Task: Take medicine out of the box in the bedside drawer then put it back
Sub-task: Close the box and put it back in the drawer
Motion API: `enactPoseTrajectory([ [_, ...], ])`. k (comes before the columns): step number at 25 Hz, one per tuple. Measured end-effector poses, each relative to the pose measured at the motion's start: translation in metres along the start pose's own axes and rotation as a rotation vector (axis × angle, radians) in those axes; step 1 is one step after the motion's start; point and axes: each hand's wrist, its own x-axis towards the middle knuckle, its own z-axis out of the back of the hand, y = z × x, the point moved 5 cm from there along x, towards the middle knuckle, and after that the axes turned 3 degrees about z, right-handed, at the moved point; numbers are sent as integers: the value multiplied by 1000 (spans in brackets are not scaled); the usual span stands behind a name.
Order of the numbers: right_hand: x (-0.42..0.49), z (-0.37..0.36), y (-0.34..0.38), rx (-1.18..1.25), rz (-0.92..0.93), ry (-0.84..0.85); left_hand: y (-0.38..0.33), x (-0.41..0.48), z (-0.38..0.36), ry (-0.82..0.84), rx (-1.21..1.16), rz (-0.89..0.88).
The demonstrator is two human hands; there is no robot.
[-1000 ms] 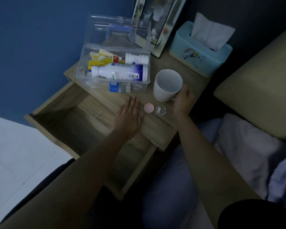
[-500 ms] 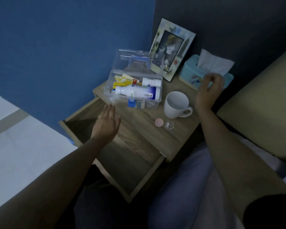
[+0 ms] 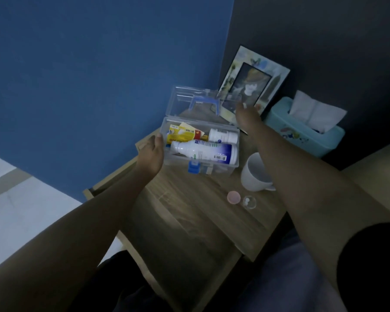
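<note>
A clear plastic medicine box (image 3: 223,171) stands on the bedside table with its lid (image 3: 185,102) upright and open. Inside lie a large white bottle (image 3: 203,152), a smaller white bottle (image 3: 223,136) and yellow packets (image 3: 180,136). My left hand (image 3: 152,154) grips the box's left end, thumb on the rim. The lid's right edge is held by my right hand (image 3: 245,118), whose fingers are mostly hidden. A pink cap (image 3: 233,197) and a small clear cup with white pills (image 3: 249,202) sit on the table in front of the box.
A white mug (image 3: 254,174) stands right of the box, under my right forearm. A photo frame (image 3: 254,82) and a teal tissue box (image 3: 302,131) line the back. The open wooden drawer (image 3: 189,266) juts out below the tabletop (image 3: 200,194). The bed lies to the right.
My left hand rose from over the drawer to the box's left end. My right hand left the mug, passed the tissue box and came to the lid's right edge. The view tilted up.
</note>
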Motion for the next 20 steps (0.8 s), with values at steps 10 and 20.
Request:
enactPoseTrajectory([
  [10, 39, 0, 13, 433, -57, -53, 4, 47, -10, 30, -130, 172],
  [20, -72, 7, -5, -268, 487, 49, 7, 55, 3, 310, -638, 268],
])
